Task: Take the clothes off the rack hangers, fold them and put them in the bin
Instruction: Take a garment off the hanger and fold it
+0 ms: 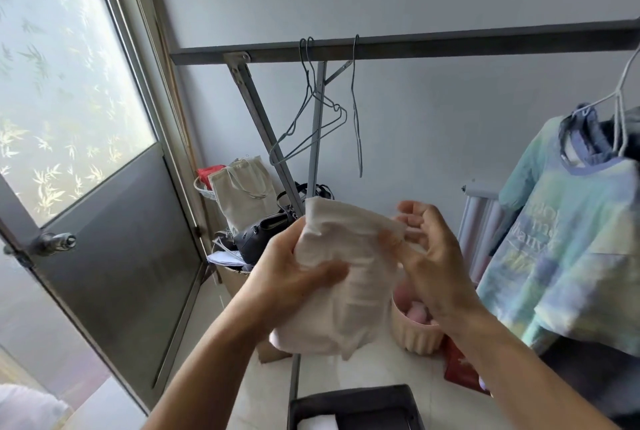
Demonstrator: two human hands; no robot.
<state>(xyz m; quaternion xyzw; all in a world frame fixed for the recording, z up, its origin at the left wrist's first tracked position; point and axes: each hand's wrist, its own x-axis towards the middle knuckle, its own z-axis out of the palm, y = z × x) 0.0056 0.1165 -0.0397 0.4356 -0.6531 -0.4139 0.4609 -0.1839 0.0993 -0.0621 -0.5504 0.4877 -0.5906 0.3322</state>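
I hold a partly folded white garment [341,277] in mid-air in front of the rack. My left hand [294,277] grips its left side, thumb curled across the front. My right hand [424,256] pinches the cloth's upper right edge, its other fingers loosely spread. The grey rack bar [415,45] runs across the top with three bare wire hangers [311,111] on it. At right a pastel tie-dye T-shirt [568,256] hangs on a white hanger [620,107] with a dark garment behind it. The black bin [356,405] sits on the floor below, something white inside.
A door with frosted glass [69,118] stands at left. Behind the rack leg are a canvas tote [242,190], a black bag [263,232] and a cardboard box. A pink ribbed pot [415,332] and a red packet [460,367] lie on the pale floor.
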